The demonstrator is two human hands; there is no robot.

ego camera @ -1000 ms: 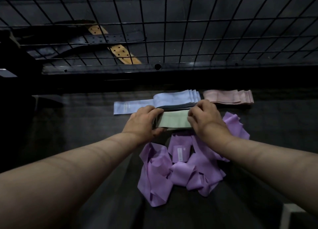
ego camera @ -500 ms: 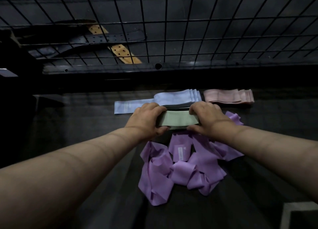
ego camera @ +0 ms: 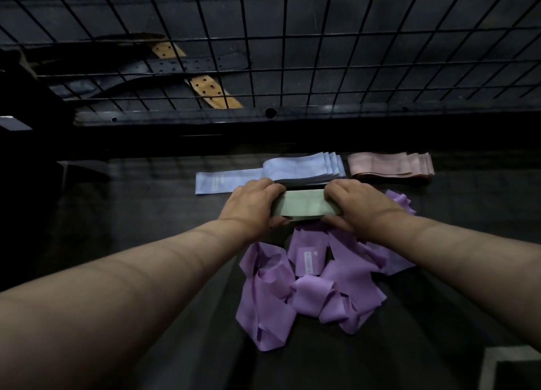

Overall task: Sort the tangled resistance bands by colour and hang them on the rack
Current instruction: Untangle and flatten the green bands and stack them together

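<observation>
A folded stack of green bands (ego camera: 304,206) is held between my two hands just above the dark table (ego camera: 146,214). My left hand (ego camera: 251,206) grips its left end, fingers curled over the top and thumb underneath. My right hand (ego camera: 360,206) grips the right end the same way. Behind it lies a folded pile of light blue bands (ego camera: 281,171), and to the right of that a folded pile of pink bands (ego camera: 389,164). A tangled heap of purple bands (ego camera: 310,284) lies in front, under my wrists. The black wire grid rack (ego camera: 322,47) stands upright behind the table.
Behind the grid at the left are dark perforated belts (ego camera: 187,64) and a tan one (ego camera: 210,89). A metal bar (ego camera: 205,116) runs along the grid's base. A pale box edge (ego camera: 509,366) shows at the bottom right corner.
Both hands have closed in on the ends of the green stack and lifted it slightly. My right hand turned from on top of the stack to gripping its end.
</observation>
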